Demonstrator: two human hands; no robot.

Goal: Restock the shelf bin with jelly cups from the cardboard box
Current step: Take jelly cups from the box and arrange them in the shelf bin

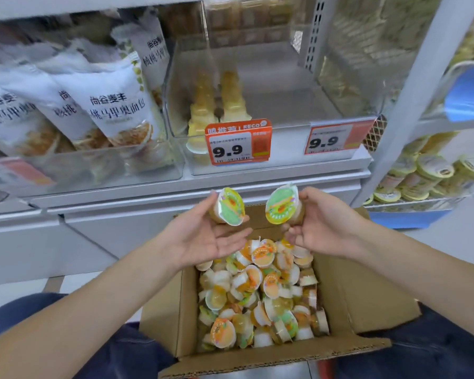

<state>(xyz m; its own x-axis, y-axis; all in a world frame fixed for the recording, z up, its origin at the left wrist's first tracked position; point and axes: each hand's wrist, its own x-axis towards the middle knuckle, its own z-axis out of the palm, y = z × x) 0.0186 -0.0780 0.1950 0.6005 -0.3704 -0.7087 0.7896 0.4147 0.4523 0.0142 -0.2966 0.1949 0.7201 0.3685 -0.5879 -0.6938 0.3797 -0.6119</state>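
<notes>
Left hand [203, 236] palm up at 12 o'clock above the cardboard box [162, 310], thumb and fingers pinching 1 jelly cup [229, 206], green-and-orange foil lid facing the camera. Right hand [323, 225] just beside it at 1 o'clock, fingers curled round a 2nd jelly cup [282, 205], yellow-rimmed green lid, print too small to read. Box open at 6 o'clock, heaped with loose jelly cups [260, 294], orange and green lids mixed. Clear shelf bin [285, 105] at 12 o'clock, 2 stacks of cups [216, 105] lying at its left side. Price tag [238, 142] on the bin front reads "9.9" with "RECO" on the orange header; 2nd tag [337, 138] at 1 o'clock also "9.9". At 10 o'clock white bread bags [112, 105] printed "尚谷麦丰". More yellow-lidded cups [427, 170] on the next rack at 3 o'clock.
</notes>
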